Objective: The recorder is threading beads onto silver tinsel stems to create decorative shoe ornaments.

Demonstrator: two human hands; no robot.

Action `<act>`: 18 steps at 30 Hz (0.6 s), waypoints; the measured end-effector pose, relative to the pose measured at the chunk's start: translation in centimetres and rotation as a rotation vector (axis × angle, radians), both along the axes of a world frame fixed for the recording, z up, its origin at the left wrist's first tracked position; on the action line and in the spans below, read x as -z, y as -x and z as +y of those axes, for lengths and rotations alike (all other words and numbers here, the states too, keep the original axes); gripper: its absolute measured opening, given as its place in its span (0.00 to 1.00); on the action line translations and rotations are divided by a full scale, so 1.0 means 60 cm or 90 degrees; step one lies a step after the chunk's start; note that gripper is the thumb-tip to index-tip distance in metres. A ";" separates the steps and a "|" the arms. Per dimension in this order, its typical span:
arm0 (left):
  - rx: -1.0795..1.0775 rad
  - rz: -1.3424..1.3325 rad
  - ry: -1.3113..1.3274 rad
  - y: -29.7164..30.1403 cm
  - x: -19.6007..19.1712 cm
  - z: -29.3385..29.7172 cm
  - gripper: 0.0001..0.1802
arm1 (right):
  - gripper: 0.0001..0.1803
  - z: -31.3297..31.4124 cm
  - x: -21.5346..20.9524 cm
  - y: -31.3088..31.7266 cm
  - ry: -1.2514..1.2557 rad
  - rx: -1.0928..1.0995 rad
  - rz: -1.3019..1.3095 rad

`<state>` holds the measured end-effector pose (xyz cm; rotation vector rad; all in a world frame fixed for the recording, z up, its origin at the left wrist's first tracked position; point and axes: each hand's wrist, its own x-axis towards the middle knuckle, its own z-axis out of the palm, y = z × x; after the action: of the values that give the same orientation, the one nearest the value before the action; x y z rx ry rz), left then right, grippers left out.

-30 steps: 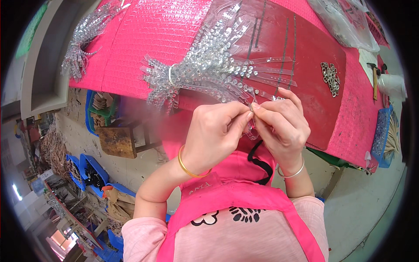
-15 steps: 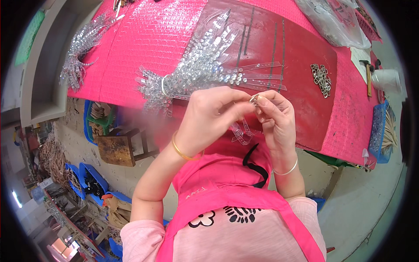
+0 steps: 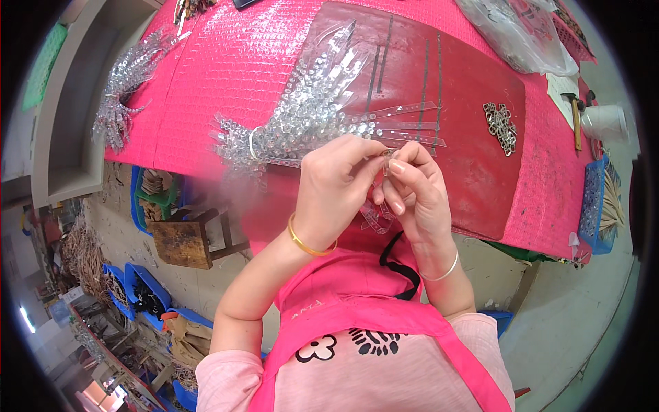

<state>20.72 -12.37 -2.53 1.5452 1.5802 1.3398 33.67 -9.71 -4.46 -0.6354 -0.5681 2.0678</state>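
In front of my apron, my left hand (image 3: pixel 338 180) and my right hand (image 3: pixel 420 189) meet fingertip to fingertip. Between them is a small metal buckle (image 3: pixel 390 152), pinched by my left thumb and forefinger and mostly covered. My right thumb and fingers close on a clear plastic strap (image 3: pixel 376 218) at the buckle; its loose part hangs curled below. Whether the strap passes through the buckle cannot be made out. Just beyond my left hand lies a bundle of clear straps with round rhinestones (image 3: pixel 295 113), tied by a white band (image 3: pixel 253 143).
Several metal buckles (image 3: pixel 500 128) are heaped on the dark red mat (image 3: pixel 473 75), right of my hands. A second strap bundle (image 3: pixel 123 99) lies far left on the pink table cover (image 3: pixel 213 75). At the right are a hammer (image 3: pixel 575 123) and a blue basket (image 3: pixel 596 206).
Both hands have shifted slightly left. My right fingers have moved down a little around the strap, and the buckle at my fingertips is turned and more covered.
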 end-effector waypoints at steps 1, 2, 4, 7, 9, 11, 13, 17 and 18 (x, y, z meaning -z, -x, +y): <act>0.000 0.000 0.000 -0.001 0.002 0.000 0.06 | 0.06 0.001 0.002 0.000 -0.016 -0.008 -0.005; -0.004 0.009 -0.046 -0.002 0.006 0.000 0.06 | 0.06 0.000 -0.001 0.000 -0.016 -0.007 -0.006; -0.008 0.017 -0.091 -0.004 0.012 -0.001 0.06 | 0.07 -0.005 -0.007 0.002 -0.046 0.052 -0.080; 0.009 0.040 -0.125 -0.009 0.016 -0.006 0.07 | 0.09 -0.018 -0.001 0.009 -0.128 0.142 -0.150; 0.010 0.107 -0.182 -0.009 0.020 -0.006 0.08 | 0.09 -0.019 -0.001 0.012 -0.118 0.164 -0.141; 0.042 0.173 -0.220 -0.002 0.024 -0.008 0.09 | 0.10 -0.016 -0.002 0.007 -0.108 0.187 -0.132; 0.075 0.238 -0.259 0.011 0.027 -0.010 0.09 | 0.09 -0.005 -0.007 -0.017 -0.024 -0.091 -0.125; 0.195 0.305 -0.294 0.021 0.037 -0.025 0.07 | 0.03 -0.006 0.016 -0.050 -0.192 0.034 -0.267; 0.245 0.347 -0.271 0.026 0.034 -0.026 0.07 | 0.03 0.011 0.009 -0.064 -0.194 0.117 -0.316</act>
<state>19.19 -13.94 -4.57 2.4953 1.2149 1.1346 37.50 -9.07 -5.02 -0.9829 -1.0432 1.6053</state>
